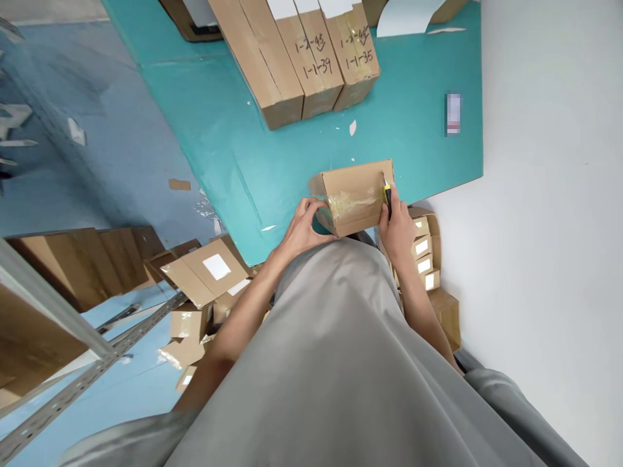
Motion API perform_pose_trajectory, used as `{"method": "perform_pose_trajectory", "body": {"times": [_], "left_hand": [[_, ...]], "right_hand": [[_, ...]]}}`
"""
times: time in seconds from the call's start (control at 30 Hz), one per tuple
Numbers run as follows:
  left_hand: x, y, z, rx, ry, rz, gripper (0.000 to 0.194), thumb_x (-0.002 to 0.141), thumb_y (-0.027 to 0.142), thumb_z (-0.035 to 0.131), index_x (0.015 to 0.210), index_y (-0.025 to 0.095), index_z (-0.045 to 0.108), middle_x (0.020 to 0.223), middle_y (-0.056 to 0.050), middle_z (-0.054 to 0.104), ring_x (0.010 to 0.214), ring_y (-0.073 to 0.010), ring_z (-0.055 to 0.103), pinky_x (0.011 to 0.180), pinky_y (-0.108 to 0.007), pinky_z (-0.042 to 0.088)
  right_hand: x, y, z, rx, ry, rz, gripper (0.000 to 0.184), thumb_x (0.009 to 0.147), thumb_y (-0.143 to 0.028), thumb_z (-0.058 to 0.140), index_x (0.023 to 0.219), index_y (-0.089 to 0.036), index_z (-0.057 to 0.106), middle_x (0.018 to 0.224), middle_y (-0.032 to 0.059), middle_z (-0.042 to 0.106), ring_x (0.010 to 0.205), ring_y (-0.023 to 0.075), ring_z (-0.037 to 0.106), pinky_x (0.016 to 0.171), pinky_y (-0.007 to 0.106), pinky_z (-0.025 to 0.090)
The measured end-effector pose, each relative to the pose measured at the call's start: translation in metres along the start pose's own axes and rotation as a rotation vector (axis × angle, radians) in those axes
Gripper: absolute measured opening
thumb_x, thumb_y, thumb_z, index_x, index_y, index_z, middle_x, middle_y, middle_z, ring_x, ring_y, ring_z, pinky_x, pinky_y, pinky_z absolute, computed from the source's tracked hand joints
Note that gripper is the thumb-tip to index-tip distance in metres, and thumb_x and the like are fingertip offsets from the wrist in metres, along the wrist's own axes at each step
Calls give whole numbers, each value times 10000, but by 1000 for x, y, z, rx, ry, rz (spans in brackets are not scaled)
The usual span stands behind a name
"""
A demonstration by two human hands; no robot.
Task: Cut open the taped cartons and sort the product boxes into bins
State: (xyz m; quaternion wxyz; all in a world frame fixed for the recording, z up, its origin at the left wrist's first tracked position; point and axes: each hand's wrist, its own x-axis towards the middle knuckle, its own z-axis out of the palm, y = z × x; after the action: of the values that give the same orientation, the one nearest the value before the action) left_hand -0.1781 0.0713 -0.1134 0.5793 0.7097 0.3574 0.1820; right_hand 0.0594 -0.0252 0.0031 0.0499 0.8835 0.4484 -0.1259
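Note:
A taped cardboard box [357, 198] sits at the near edge of the green table, turned slightly, with shiny clear tape across its face. My left hand [309, 227] grips the box's left end, its fingers on the upper side and the thumb low. In my right hand [398, 227] is a utility knife [387, 194] with a black and yellow handle. Its thin metal tip lies against the right part of the box face. The fingers wrapped round the handle partly hide it.
Long cartons with handwritten numbers [316, 61] stand at the table's [272, 168] far side. A small blurred label [452, 115] lies to the right, by the white wall [549, 162]. Open cartons [209, 269] and a metal shelf frame [92, 376] are on the left; small boxes [422, 246] stand below right.

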Motion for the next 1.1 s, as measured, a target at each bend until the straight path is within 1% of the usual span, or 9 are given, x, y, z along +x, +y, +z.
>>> {"method": "perform_pose_trajectory", "body": {"times": [0.1,0.3,0.4,0.5,0.57,0.67,0.8,0.93,1.1], "left_hand": [[8,-3,-5,66,2,45,785,631,503,1078,1228,268,627,1358,-90,579,1281,-318,616,1054,-447,589],[-5,-4,-5,152,89,-6,603,733,563,1015,1023,265,579,1185,-61,597,1147,-283,629,1026,-462,590],[-15,3,-8,180,129,-12,790,710,634,1034,1282,278,622,1359,-106,615,1321,-347,625,1146,-535,569],[-20,21,-15,215,218,-4,1225,658,739,1038,1637,306,442,1607,-175,524,1515,-428,550,1253,-616,514],[-15,41,-16,259,272,15,1312,683,823,986,1721,327,355,1692,-196,469,1602,-466,482,1304,-667,462],[11,74,-3,339,245,85,1106,832,868,851,1711,341,436,1746,-181,462,1697,-488,371,1360,-727,372],[59,104,31,415,94,194,715,1038,761,678,1613,341,610,1789,-121,486,1762,-447,283,1401,-723,314],[83,107,56,483,-5,205,470,1152,552,555,1536,313,682,1741,-98,572,1758,-384,331,1437,-707,254],[84,104,64,543,-15,163,425,1168,460,509,1495,270,703,1710,-110,608,1745,-373,366,1449,-700,228]], "right_hand": [[1,3,2,51,21,-21,648,1202,-386,262,1802,-185,397,1434,197,742,1188,332,766,961,390,597],[8,9,9,173,31,-71,641,1207,-436,284,1787,-198,419,1544,210,724,1336,363,747,1076,458,601],[12,19,8,255,24,-119,648,1207,-479,289,1785,-215,414,1637,197,674,1445,355,703,1134,469,592],[13,34,6,359,54,-128,662,1204,-503,298,1791,-210,385,1723,190,602,1529,336,650,1183,481,578],[14,45,5,385,73,-100,676,1203,-515,294,1800,-204,360,1738,200,582,1544,339,640,1201,510,569],[14,57,4,403,47,-84,690,1198,-517,285,1805,-193,340,1750,207,565,1565,343,621,1218,536,559],[14,63,-7,458,-45,-137,678,1184,-443,322,1801,-161,338,1780,207,527,1588,338,597,1224,533,562],[14,63,-25,452,-140,-190,664,1185,-394,334,1810,-169,352,1705,203,612,1534,348,638,1209,538,572],[21,60,-38,412,-271,-207,672,1174,-328,321,1827,-177,353,1541,196,728,1397,364,718,1163,534,587]]}}
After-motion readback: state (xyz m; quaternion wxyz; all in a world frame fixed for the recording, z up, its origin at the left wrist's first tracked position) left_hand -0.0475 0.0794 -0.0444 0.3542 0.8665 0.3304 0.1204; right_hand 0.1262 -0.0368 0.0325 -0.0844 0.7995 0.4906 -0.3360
